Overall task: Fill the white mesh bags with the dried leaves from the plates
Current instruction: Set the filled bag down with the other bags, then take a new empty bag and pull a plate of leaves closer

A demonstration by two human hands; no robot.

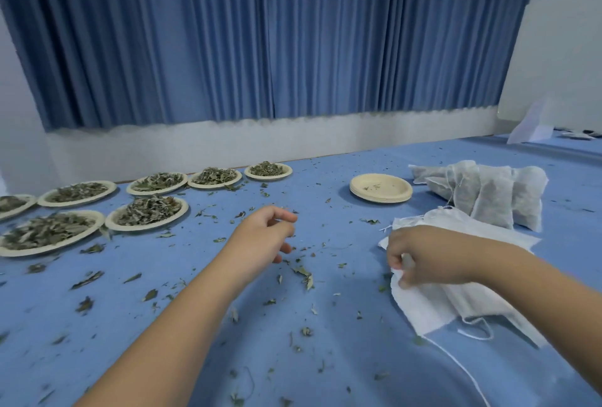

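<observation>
Several cream paper plates of dried leaves stand at the left, the nearest plate [49, 234] and another plate [148, 213] closest to me. A pile of flat white mesh bags [452, 302] lies at the right. My right hand [423, 258] pinches the left edge of the top bag. My left hand [264, 234] hovers over the table's middle with loosely curled fingers and holds nothing. Filled mesh bags [495, 198] lie heaped behind the flat ones.
A stack of emptied plates [381, 191] sits right of centre. Leaf crumbs are scattered over the blue tablecloth [325, 341]. A blue curtain [277, 32] and a white wall run behind the table. White papers [531, 128] lie at the far right.
</observation>
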